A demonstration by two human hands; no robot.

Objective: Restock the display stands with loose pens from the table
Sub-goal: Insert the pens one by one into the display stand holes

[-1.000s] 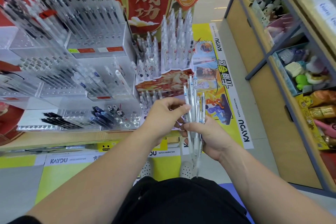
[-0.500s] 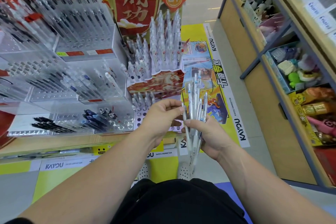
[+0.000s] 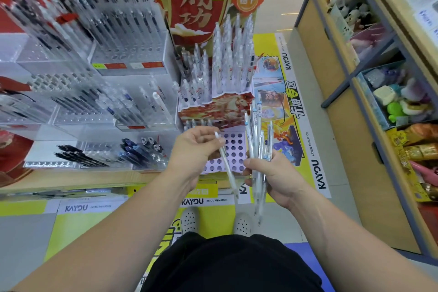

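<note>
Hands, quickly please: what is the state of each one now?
Left hand: closed, pinching one white pen.
Right hand: closed, gripping a bundle of pens.

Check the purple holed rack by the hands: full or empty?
Empty where it shows: the purple rack has rows of bare holes, nothing standing in them. The left hand hides its left part.

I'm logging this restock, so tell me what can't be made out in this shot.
Head view only.
lilac holed tray: left part hidden behind the left hand and its single pen.
bundle of pens in the right hand: count unclear, they overlap; labels too small.
clear pen racks, upper left: blurred.
</note>
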